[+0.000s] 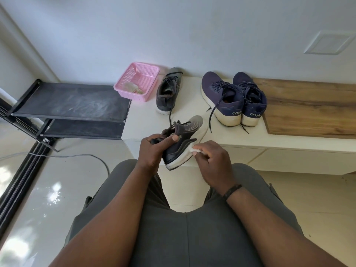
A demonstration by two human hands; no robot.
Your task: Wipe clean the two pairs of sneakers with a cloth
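Note:
My left hand [154, 149] grips a dark grey sneaker [183, 143] by its collar, holding it above my lap with the white sole turned right. My right hand [212, 160] pinches a small white cloth [193, 150] against the sole's side. The matching grey sneaker [168, 91] stands on the white bench [192, 120]. A pair of navy sneakers [234, 99] with cream soles stands to its right, heels toward me, laces trailing loose.
A pink plastic basket [137, 81] holding pale cloths sits at the bench's left end. A black shoe rack [69, 105] stands to the left. A wooden panel [308, 106] covers the bench's right part. A grey cable [77, 157] lies on the glossy floor.

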